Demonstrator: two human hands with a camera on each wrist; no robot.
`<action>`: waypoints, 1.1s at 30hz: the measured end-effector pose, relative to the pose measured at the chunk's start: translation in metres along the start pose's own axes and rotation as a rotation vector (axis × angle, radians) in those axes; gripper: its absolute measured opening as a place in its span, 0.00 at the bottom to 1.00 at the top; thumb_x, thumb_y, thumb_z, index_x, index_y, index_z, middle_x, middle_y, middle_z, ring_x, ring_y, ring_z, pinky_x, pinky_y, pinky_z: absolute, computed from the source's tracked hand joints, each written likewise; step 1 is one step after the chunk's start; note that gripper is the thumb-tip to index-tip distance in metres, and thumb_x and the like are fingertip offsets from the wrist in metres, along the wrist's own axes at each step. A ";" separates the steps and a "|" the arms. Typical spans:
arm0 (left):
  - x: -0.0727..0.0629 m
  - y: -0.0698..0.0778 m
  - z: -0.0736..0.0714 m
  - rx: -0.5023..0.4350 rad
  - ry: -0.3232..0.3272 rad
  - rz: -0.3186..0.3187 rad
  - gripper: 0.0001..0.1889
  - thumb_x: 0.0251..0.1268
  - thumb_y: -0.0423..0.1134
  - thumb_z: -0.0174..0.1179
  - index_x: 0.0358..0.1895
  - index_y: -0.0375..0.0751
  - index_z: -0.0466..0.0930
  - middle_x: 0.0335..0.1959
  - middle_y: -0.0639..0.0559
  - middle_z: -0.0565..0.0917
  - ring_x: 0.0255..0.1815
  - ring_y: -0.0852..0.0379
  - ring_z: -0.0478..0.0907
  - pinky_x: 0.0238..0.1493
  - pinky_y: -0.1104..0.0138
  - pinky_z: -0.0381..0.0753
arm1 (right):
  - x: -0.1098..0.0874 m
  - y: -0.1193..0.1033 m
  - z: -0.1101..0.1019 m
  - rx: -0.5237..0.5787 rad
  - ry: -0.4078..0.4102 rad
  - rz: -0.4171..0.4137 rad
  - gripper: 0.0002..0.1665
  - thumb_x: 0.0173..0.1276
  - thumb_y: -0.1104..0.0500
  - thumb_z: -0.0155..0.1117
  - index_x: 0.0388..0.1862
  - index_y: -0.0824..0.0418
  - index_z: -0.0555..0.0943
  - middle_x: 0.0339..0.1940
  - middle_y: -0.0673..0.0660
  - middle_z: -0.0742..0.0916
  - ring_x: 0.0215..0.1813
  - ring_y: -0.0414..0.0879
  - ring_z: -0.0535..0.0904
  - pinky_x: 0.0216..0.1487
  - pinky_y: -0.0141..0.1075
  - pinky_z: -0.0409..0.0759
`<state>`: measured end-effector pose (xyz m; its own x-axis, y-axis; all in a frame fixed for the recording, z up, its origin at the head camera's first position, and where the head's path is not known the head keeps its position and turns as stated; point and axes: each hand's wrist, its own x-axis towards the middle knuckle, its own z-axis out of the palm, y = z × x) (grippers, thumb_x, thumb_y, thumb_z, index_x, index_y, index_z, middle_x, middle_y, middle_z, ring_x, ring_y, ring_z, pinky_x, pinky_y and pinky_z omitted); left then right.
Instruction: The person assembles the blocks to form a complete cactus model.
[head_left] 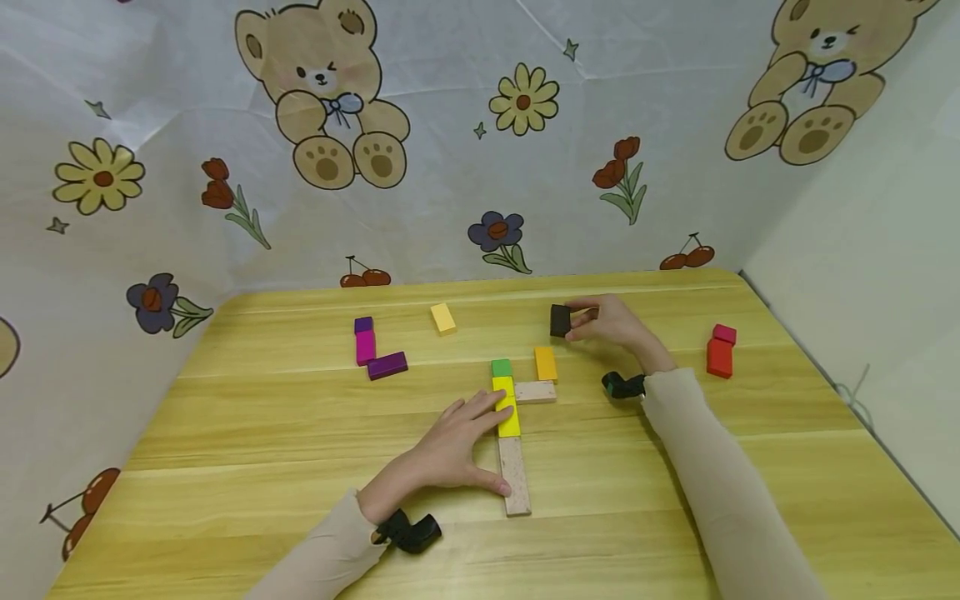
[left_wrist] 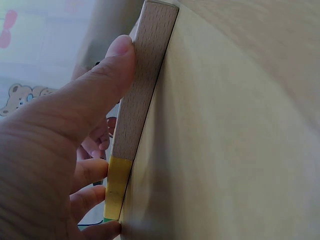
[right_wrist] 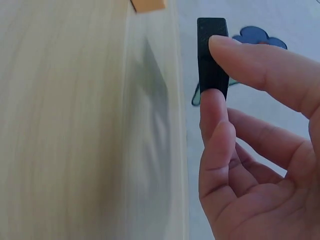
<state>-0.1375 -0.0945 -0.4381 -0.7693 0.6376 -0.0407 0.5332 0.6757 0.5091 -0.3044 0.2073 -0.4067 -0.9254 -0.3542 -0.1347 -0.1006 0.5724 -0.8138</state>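
My right hand [head_left: 611, 321] pinches a black block [head_left: 560, 321] between thumb and fingers near the table's far side. In the right wrist view the black block [right_wrist: 212, 57] is held up off the wood, with a shadow below. My left hand [head_left: 457, 442] lies spread along a row of blocks, its thumb touching a plain wooden block [head_left: 514, 479] and its fingertips on the yellow blocks [head_left: 508, 423]. A green block [head_left: 501, 367] tops that row. To its right, a short plain block [head_left: 536, 392] lies crosswise, with an orange block [head_left: 546, 363] beyond it.
On the left lie a dark purple block [head_left: 387, 365], a magenta block [head_left: 365, 347] and a violet block [head_left: 363, 324]. A pale yellow block [head_left: 443, 318] lies farther back. At right are a red block [head_left: 720, 358] and a crimson block [head_left: 724, 334]. A bear-printed sheet [head_left: 442, 200] hangs behind.
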 end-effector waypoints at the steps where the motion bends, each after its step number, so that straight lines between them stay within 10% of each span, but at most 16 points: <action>1: 0.000 0.000 0.000 0.002 0.000 -0.001 0.54 0.43 0.66 0.72 0.75 0.47 0.61 0.80 0.51 0.51 0.81 0.46 0.45 0.78 0.46 0.46 | 0.001 -0.002 0.002 -0.001 -0.011 -0.007 0.40 0.58 0.63 0.74 0.69 0.67 0.70 0.58 0.69 0.82 0.48 0.49 0.82 0.49 0.34 0.77; 33: 0.000 -0.001 0.000 0.012 -0.009 -0.011 0.55 0.43 0.67 0.71 0.75 0.47 0.61 0.80 0.52 0.51 0.81 0.47 0.45 0.78 0.47 0.45 | 0.025 -0.002 0.023 -0.002 -0.138 -0.006 0.36 0.59 0.70 0.70 0.67 0.73 0.70 0.55 0.70 0.81 0.39 0.44 0.80 0.44 0.29 0.77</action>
<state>-0.1383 -0.0950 -0.4381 -0.7723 0.6330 -0.0538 0.5286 0.6872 0.4983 -0.3189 0.1798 -0.4215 -0.8656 -0.4562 -0.2064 -0.1068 0.5711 -0.8139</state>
